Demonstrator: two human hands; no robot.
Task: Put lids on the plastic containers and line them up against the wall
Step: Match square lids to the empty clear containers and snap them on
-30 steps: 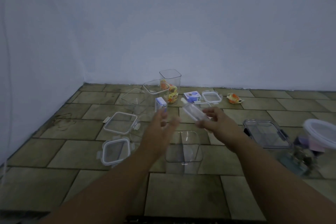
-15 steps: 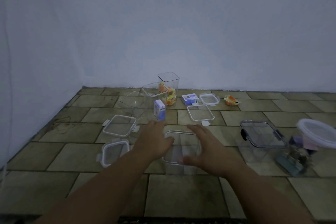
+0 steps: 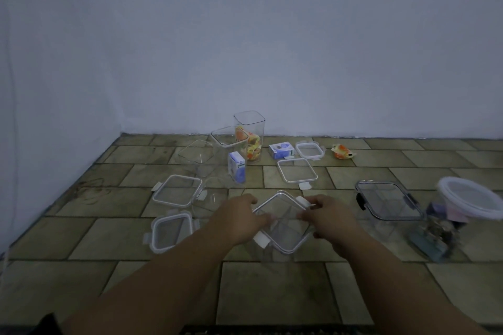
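Note:
A clear square container [image 3: 283,228] stands on the tiled floor right in front of me, with a clear clip lid lying on top of it, turned corner-on. My left hand [image 3: 239,219] grips the lid's left edge and my right hand [image 3: 330,219] grips its right edge. Loose lids lie around: two to the left [image 3: 177,190] [image 3: 170,231] and two beyond [image 3: 297,169] [image 3: 309,149]. Open containers stand near the back wall: a tall one with colourful packets [image 3: 250,136], a mid one [image 3: 227,141] and a low one [image 3: 196,156].
A lidded container with dark clips [image 3: 389,202] sits to the right, beside a round white-lidded tub [image 3: 473,198] over a pile of small items. Two small blue-and-white boxes [image 3: 236,167] [image 3: 281,150] and an orange wrapper [image 3: 343,151] lie on the floor. Walls close the left and back.
My right hand brought a lid down from mid-air onto the container in front of me. Both hands came down and now hold the lid's edges, which has turned corner-on.

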